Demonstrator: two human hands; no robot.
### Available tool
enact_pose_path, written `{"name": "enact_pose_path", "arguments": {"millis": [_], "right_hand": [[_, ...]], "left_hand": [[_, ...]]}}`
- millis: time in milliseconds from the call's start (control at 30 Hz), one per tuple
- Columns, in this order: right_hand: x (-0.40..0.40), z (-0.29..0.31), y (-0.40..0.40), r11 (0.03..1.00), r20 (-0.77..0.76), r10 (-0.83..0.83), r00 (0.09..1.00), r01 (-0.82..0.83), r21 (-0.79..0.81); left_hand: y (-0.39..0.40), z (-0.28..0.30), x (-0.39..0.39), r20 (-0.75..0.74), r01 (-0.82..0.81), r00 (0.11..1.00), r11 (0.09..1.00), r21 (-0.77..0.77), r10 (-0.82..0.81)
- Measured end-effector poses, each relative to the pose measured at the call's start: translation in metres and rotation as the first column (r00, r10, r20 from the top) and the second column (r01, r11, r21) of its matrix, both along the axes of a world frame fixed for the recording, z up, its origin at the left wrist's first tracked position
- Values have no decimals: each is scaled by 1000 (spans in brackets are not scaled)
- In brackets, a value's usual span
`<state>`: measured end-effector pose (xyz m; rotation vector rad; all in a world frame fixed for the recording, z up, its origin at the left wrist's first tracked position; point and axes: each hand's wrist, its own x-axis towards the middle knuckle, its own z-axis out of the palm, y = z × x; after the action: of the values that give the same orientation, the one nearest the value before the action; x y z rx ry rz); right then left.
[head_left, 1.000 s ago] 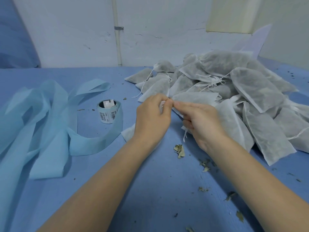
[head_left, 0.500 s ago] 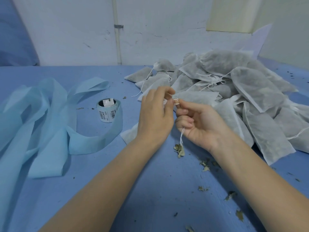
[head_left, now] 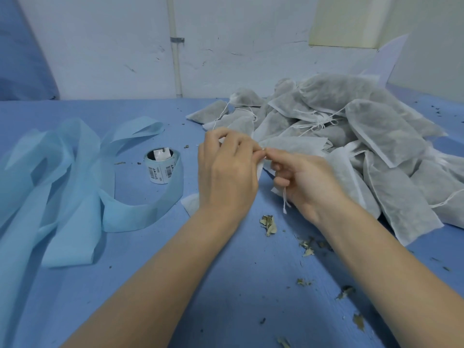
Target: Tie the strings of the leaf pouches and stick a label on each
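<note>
White pouch point(head_left: 190, 205) mostly hidden behind left hand point(head_left: 227, 169).

pouch point(head_left: 190, 205) mostly behind left hand point(head_left: 227, 172) (knot unreadable)

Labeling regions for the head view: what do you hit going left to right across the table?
Blue strip → label roll → left hand → right hand, both pinching the string of one pouch → pouch pile.

Matt nonwoven-cloth pouches point(head_left: 384, 136), blue cloth tabletop point(head_left: 226, 285)
</note>
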<state>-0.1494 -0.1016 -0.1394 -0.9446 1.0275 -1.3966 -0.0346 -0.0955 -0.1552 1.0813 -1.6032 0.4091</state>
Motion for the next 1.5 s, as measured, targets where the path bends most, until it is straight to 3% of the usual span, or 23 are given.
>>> {"name": "enact_pose_path", "arguments": {"millis": [67,133,233,367,533,767,1033,1167,1233,1300,1367,1500], "right_hand": [[-3,-1,0,997,-73,-19,997,14,-72],[-5,-2,1,991,-170,-49,984,27,-131],[-4,-5,1,970,-301,-132,944,60,-237],[8,-11,1,949,-329,-175,928,71,-307],[15,-13,1,917,-447,-226,866,34,-398],[9,-4,4,896,-435,-227,871,12,-445],[1,0,1,860,-379,-251,891,25,-510],[-3,-1,1,845,-308,-341,888,146,-515],[-4,-2,-2,846,-177,-388,904,273,-458],[-5,-1,-6,847,-16,-415,910,379,-372],[-5,0,-9,842,107,-431,896,442,-309],[-7,4,-14,835,274,-444,853,505,-219]], "left_hand": [[0,2,-1,-36,-37,999,998,42,38],[1,8,-2,-139,7,990,970,245,27],[0,13,-4,-305,181,952,854,488,-28],[-3,19,-2,-375,297,926,703,646,-46],[-4,25,-1,-261,175,965,725,666,8],[-3,29,-5,-172,0,976,798,602,130],[-9,38,7,-283,19,945,834,551,165],[-12,33,10,-409,252,912,799,546,-8],[-10,29,10,-472,344,881,738,580,-39],[-8,25,9,-519,426,854,619,660,-34],[-8,21,7,-564,498,825,493,713,-18],[-6,22,6,-629,585,776,327,743,42]]}}
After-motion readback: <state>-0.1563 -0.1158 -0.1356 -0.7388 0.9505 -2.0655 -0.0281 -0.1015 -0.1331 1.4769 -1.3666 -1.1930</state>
